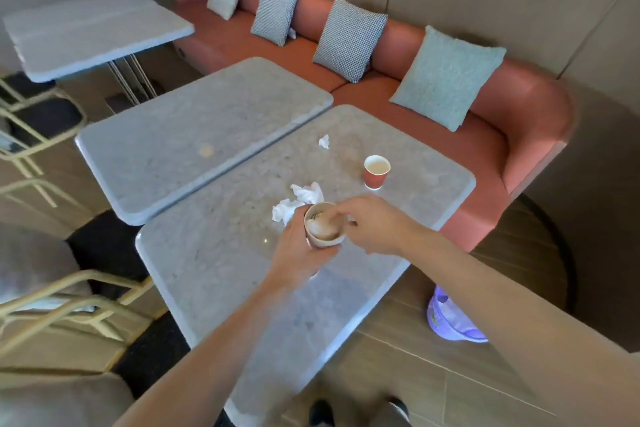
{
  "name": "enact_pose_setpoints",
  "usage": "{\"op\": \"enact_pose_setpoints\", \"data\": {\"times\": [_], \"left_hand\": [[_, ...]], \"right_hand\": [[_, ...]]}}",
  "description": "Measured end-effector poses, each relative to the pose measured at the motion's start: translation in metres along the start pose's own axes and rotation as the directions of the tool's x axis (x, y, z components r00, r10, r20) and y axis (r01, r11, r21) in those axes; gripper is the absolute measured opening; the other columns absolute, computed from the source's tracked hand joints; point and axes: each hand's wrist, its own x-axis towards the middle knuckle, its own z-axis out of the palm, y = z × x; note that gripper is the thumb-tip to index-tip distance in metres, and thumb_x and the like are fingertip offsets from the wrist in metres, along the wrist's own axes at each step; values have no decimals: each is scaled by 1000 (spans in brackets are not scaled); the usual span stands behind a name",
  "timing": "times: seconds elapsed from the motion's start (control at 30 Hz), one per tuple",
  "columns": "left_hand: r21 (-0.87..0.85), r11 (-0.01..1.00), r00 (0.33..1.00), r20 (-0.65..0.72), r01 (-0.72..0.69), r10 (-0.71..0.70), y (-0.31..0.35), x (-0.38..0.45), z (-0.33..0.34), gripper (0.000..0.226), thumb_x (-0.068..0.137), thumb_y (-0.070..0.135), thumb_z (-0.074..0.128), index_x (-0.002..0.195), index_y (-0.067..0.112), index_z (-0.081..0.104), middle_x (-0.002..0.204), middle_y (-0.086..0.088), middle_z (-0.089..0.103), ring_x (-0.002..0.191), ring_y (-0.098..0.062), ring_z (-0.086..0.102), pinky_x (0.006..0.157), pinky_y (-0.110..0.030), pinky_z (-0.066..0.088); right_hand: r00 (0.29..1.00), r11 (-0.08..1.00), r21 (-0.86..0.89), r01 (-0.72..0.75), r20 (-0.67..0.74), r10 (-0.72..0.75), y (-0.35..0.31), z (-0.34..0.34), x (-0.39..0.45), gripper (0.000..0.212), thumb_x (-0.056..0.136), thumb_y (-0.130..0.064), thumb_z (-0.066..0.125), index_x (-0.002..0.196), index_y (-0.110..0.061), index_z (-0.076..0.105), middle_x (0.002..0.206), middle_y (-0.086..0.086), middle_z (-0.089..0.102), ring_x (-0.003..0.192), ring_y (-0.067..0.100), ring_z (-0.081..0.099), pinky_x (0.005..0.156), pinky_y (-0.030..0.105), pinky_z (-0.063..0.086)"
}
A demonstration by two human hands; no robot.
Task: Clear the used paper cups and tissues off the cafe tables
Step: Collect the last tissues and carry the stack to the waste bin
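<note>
My left hand (pixel 298 246) grips a paper cup (pixel 323 230) just above the near grey stone table (pixel 225 253). A crumpled tissue sits inside the cup. My right hand (pixel 372 224) is over the cup's rim with its fingertips pushed in on that tissue. Two crumpled white tissues (pixel 299 199) lie on the table just behind the held cup. A second red paper cup (pixel 376 172) stands upright farther right, with pale liquid in it. One small tissue ball (pixel 324 141) lies near the table's far edge.
A second grey table (pixel 194 135) adjoins on the left and a third (pixel 93 31) stands farther back. A pink bench sofa (pixel 485 135) with several cushions runs behind. Cream metal chairs (pixel 69 302) stand at left. A purple-white bag (pixel 450 319) sits on the floor at right.
</note>
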Motion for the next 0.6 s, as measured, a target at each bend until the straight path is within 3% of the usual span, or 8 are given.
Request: {"op": "enact_pose_setpoints", "data": {"times": [0.07,0.13,0.23,0.37,0.47,0.6], "left_hand": [[28,999,996,-86,37,-34,-9,8,-4,72,63,29,85,110,61,41,99,25,65,79,-2,68,59,-18,54],[68,998,986,-165,8,4,-19,15,-6,81,60,28,87,113,61,35,109,33,58,92,-1,66,74,-21,54],[126,992,985,-173,24,-2,-33,21,-13,88,60,30,92,121,60,34,118,36,55,101,9,61,77,-5,45],[190,978,984,-172,83,-50,-51,17,-20,90,62,37,93,129,52,36,117,31,58,100,4,62,80,-8,47],[236,965,979,-195,113,-67,-59,10,-17,84,61,39,92,129,43,42,116,21,62,103,-4,63,85,-20,52],[239,949,959,-244,204,-145,-62,4,-9,83,58,43,90,124,46,40,112,13,64,99,-11,64,86,-28,54]], "right_hand": [[999,998,46,33,-39,-31,5,-3,23,44,84,-7,42,106,-30,72,95,4,68,62,13,57,58,30,51],[994,994,51,94,-54,-91,11,-3,48,40,84,-6,45,102,-27,73,103,3,71,84,20,62,74,33,52],[990,986,91,139,-20,-137,18,-1,84,39,82,-5,44,100,-27,71,112,-3,71,101,21,62,86,35,51],[975,972,148,182,105,-198,30,7,130,37,82,-5,43,97,-27,69,104,-11,67,89,13,62,67,16,42],[957,967,164,196,182,-225,40,19,157,33,85,-5,45,100,-23,68,113,-4,68,78,9,61,74,23,48],[925,962,162,219,278,-257,55,35,177,31,86,-7,46,102,-23,67,111,-3,68,64,-1,53,71,23,43]]}}
